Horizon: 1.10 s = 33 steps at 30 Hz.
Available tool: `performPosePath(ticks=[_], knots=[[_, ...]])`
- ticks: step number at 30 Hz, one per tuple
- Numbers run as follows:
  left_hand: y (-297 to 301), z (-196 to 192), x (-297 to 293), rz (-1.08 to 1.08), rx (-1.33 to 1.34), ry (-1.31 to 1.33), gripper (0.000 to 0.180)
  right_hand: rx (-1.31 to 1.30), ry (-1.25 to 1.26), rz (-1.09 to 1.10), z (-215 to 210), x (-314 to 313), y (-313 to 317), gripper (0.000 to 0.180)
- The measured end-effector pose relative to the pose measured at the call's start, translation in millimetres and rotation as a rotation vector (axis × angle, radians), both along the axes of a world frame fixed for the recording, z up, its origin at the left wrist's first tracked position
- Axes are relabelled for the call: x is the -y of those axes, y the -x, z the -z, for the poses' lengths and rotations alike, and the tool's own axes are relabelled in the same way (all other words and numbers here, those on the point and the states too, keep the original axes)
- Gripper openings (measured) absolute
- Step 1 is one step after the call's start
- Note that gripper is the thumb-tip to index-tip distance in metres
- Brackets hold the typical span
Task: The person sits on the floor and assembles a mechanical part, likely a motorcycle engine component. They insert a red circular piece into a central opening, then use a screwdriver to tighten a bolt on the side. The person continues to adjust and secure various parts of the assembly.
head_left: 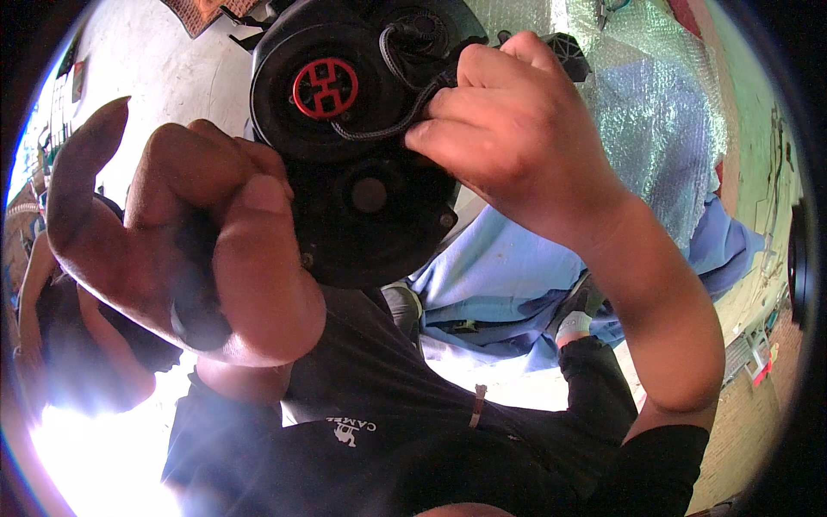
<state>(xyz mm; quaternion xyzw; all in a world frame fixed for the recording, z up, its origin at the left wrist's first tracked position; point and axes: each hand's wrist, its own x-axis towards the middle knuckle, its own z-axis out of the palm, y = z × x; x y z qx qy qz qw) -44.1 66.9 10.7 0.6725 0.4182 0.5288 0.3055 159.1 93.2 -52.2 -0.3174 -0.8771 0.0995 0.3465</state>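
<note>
A black rounded housing (370, 233) with a raised round upper part fills the upper middle of the view. On it sits a red ring-shaped emblem (326, 88). A grey-black braided cord (379, 133) runs from below the emblem to my right hand (517, 112), whose fingers are closed around it at the housing's right side. Close against the housing's left side is my left hand (189, 233), palm up, thumb and fingers curled together and one finger sticking out. A dark patch shows in its palm; whatever those fingers hold is hidden.
Blue cloth (491, 276) and clear bubble wrap (655, 129) lie beyond my right arm. Another person's arm (103, 336) shows at the far left. A black angular part (568, 57) juts out past my right hand. Strong glare washes out the lower left.
</note>
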Motion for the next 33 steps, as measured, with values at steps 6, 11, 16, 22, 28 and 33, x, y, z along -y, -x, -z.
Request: performPosePath(ticks=[6,11,16,22,28,33], knots=[[3,-1,-2,0.042,0.003,0.001,0.065,-0.008,-0.058,0.05,0,3,5,0.01],[2,-5,5,-0.099,-0.103,0.091,0.065,-0.045,-0.031,0.024,1,2,6,0.012],[8,2,1,-0.019,-0.041,0.05,0.066,0.026,0.05,0.001,-5,1,2,0.009],[-2,4,-1,-0.116,0.026,0.03,0.07,0.23,0.122,0.064,-5,5,5,0.015],[1,-1,0,-0.119,-0.083,0.064,0.066,0.259,0.177,0.128,-3,9,5,0.015],[1,-1,5,-0.013,-0.189,0.107,0.06,0.26,0.396,0.305,-11,17,14,0.008]])
